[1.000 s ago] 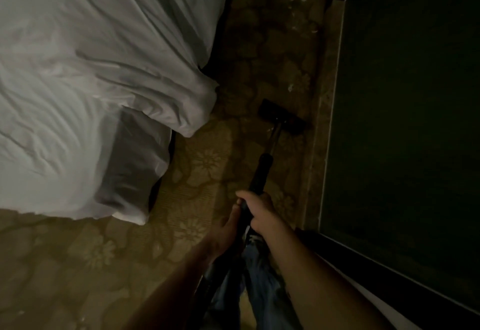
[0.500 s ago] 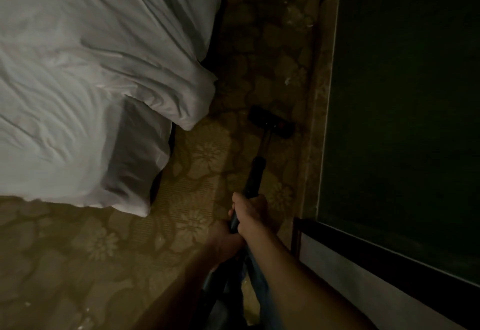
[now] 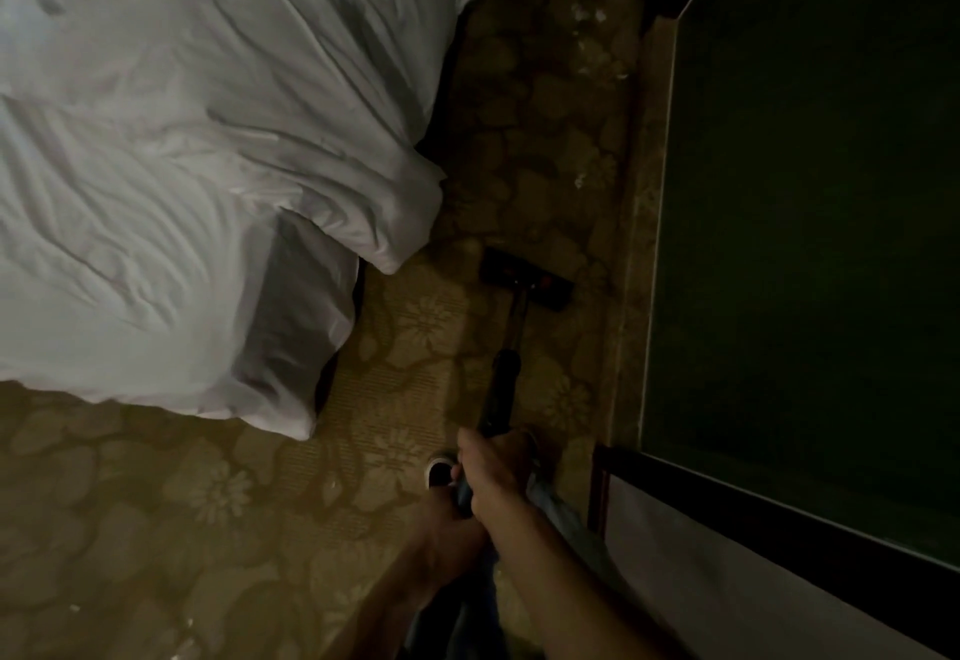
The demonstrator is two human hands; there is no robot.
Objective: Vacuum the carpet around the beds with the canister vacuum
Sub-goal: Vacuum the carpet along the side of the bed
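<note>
A black vacuum wand (image 3: 501,389) runs from my hands down to its flat floor head (image 3: 527,279), which lies on the flowered beige carpet (image 3: 405,399) in the aisle between the bed (image 3: 182,166) and the dark cabinet. My right hand (image 3: 491,472) grips the wand's upper end. My left hand (image 3: 449,535) holds the wand just below and behind the right one, partly hidden by it. The canister is out of view.
White rumpled bedding hangs off the bed's corner (image 3: 395,223) close to the floor head. A dark cabinet (image 3: 805,244) with a pale trim edge walls the aisle on the right. My shoe (image 3: 439,472) stands on the carpet. White specks (image 3: 587,15) lie farther up the aisle.
The floor head has been drawn back along the aisle toward me, and both hands have pulled in closer to my body while keeping their hold on the wand.
</note>
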